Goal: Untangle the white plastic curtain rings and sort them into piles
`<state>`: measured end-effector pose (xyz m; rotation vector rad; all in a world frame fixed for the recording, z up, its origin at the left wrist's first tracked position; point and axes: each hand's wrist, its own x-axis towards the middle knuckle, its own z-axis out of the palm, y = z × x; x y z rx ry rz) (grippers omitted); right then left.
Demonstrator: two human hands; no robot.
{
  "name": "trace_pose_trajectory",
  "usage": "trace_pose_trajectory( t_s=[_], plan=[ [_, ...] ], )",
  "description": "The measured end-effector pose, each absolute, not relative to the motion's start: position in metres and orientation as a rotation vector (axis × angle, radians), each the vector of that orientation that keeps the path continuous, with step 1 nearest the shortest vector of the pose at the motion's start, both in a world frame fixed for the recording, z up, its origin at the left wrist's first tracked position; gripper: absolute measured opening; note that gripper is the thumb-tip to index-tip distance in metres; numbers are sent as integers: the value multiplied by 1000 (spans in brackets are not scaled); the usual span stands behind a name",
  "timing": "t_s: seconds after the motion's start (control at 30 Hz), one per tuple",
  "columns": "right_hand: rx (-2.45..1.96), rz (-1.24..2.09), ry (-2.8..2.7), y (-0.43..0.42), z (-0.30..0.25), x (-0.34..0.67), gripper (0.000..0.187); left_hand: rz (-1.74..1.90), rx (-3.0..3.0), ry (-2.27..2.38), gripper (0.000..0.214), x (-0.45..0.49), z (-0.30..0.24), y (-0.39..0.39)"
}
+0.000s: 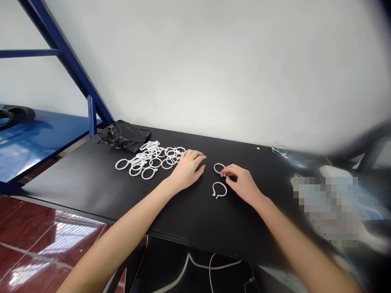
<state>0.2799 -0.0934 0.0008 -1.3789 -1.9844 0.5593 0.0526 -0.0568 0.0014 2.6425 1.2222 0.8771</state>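
Note:
A pile of several white plastic rings (151,159) lies on the black table (91,183) at the back left. My left hand (187,169) rests flat on the table at the pile's right edge, fingers stretched out. My right hand (241,182) pinches a single white ring (218,168) with fingertips. Another white ring (219,189), with an open clasp, lies on the table just below it, left of my right hand.
A crumpled black plastic bag (125,136) lies behind the pile. A clear ring-like object (279,149) sits at the back right near the wall. A blue metal shelf frame (45,122) stands to the left. White cables (198,266) hang below the table's front edge.

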Motion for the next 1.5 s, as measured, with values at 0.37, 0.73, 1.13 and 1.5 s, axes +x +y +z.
trace_pose_trajectory(
  t_s=[0.37, 0.73, 1.13, 1.5],
  plan=[
    [-1141, 1106, -1483, -101, 8, 264, 19, 936, 2336, 813, 50, 71, -2, -73],
    [-973, 397, -1821, -113, 11, 259, 11, 975, 2043, 725, 34, 69, 5, -71],
    [-957, 207, -1877, -110, 8, 261, 9, 787, 2025, 750, 31, 65, 15, -73],
    [-1091, 662, -1769, -107, 10, 266, 28, 983, 2272, 959, 31, 53, 10, -58]
  ],
)
